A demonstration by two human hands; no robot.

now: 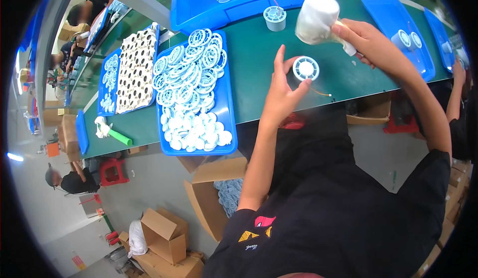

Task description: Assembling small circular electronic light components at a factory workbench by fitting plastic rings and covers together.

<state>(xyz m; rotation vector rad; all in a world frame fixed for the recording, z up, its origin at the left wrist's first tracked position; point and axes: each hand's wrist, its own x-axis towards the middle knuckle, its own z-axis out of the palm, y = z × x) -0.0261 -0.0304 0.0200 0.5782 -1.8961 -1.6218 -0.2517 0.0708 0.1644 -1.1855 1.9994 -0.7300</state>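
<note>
My left hand (285, 91) is around a light-blue round plastic housing (305, 69) with a spoked top and white centre. Its thumb rests at the near edge, the index finger points up, and the other fingers are partly hidden. From the housing a thin wire with a small white connector (329, 95) runs to the right. In my right hand (366, 41), raised above the bench, is a mallet (317, 16) with a thick head wrapped in white; the fist covers most of its handle. Another light-blue housing (275, 19) stands farther back on the green bench (254, 74).
Left of my hands, a blue tray (199, 151) holds spoked rings (186, 69) and white discs (194, 131). A green-handled tool (119, 137) lies beyond it. A blue bin (244, 11) stands behind; another blue tray (381, 9) holds housings at right. Cardboard boxes (214, 171) sit below. Other people work nearby.
</note>
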